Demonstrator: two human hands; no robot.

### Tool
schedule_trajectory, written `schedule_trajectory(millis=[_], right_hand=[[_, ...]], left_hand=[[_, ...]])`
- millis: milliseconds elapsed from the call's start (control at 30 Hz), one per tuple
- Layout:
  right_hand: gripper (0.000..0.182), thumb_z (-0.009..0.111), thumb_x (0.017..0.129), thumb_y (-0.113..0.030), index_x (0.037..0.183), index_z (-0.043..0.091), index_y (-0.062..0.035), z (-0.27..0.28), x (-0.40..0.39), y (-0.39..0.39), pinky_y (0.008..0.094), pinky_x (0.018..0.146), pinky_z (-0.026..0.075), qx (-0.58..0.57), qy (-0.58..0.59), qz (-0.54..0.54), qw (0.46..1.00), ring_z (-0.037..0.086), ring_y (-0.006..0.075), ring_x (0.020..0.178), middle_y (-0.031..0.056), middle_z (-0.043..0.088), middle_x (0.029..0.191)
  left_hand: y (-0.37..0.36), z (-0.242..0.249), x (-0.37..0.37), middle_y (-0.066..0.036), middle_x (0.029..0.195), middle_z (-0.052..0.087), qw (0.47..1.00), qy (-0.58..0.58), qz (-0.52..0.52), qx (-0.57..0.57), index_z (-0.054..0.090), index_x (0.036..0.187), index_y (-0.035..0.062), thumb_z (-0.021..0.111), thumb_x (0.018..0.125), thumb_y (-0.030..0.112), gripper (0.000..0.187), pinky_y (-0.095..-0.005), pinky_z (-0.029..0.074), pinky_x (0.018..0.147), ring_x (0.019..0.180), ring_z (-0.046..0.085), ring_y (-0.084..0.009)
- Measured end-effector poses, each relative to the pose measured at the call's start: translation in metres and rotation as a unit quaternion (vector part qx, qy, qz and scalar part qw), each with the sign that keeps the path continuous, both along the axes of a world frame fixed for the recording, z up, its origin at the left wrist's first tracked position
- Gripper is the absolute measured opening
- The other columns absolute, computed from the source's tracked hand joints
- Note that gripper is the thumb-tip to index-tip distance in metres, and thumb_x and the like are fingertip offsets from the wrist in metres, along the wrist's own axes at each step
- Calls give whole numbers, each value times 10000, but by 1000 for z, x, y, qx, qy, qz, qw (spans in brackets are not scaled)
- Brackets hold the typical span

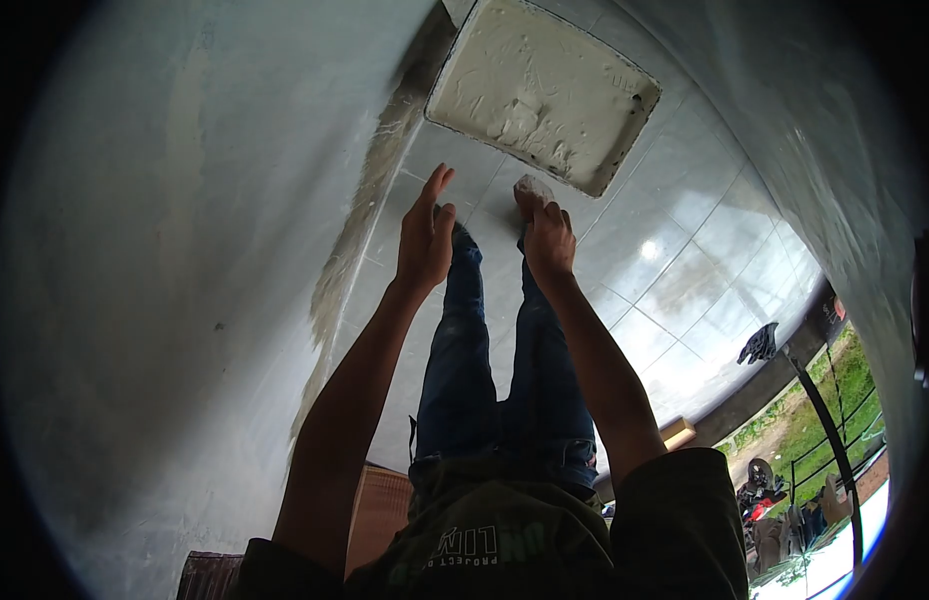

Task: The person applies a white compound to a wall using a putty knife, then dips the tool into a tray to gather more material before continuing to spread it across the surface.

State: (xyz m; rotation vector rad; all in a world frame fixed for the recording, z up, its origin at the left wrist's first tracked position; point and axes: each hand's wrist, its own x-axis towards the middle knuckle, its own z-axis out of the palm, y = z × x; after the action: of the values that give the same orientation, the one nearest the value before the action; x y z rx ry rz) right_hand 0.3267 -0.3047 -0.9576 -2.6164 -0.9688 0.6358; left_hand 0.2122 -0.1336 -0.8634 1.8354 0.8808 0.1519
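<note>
My left hand (pixel 424 240) is raised in front of my left shin, fingers stretched out and thumb apart, with nothing in it. My right hand (pixel 550 243) is closed, its fingers curled in front of my right lower leg; what they hold, if anything, is hidden. Just beyond its knuckles a foot (pixel 533 190) with whitish smears shows, overlapped by the hand in this view. Ahead of both hands a shallow rectangular tray (pixel 514 156) sits on the floor, filled with thick cream-coloured paste (pixel 534 85) whose surface is ridged and lumpy.
A grey wall (pixel 164 250) rises close on my left, with a rough unfinished strip (pixel 359 225) along its base. Glossy tiles (pixel 674 260) cover the floor. Another wall (pixel 784 110) curves along the right. Near the opening hang a dark cloth (pixel 757 343) and a black pole (pixel 829 420).
</note>
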Motion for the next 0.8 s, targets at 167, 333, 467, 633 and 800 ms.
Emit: schedule_trajectory(millis=[167,333,467,633,800], right_hand=[[324,592,848,-19,1172,598,-14,11,21,4,486,755,558,85,-23,-60,994,628,368,957,156,620,993],[222,566,862,-19,1080,604,-14,-20,38,35,465,783,576,23,-41,-70,996,637,347,998,134,630,998],[224,545,862,-26,1077,609,-24,-37,17,30,424,803,594,29,-85,-42,995,619,311,1074,114,625,1064],[235,554,860,-36,1088,610,-22,-22,1,16,416,804,593,53,-83,-11,995,606,307,1098,111,611,1077],[226,598,834,-20,1053,649,-4,-1,-23,-11,426,759,590,29,89,15,996,662,364,960,157,658,923]], left_hand=[[-2,1,-2,-233,1468,484,1000,4,3,0,316,1508,-5,413,949,105,578,-436,308,1158,1385,441,-387],[-4,-2,-5,-238,1466,484,1000,-27,1,-8,322,1505,-7,411,949,101,574,-438,301,1162,1381,443,-391],[-8,0,-9,-239,1462,487,1000,-12,-2,-8,311,1511,-5,412,951,105,580,-439,305,1159,1378,446,-392],[-14,-2,-12,-240,1461,488,1000,-5,4,-15,298,1516,-6,412,949,112,591,-450,308,1156,1378,443,-398],[-14,-1,-11,-241,1457,492,1000,-10,5,-17,297,1517,-6,410,949,112,591,-443,307,1155,1377,445,-397]])
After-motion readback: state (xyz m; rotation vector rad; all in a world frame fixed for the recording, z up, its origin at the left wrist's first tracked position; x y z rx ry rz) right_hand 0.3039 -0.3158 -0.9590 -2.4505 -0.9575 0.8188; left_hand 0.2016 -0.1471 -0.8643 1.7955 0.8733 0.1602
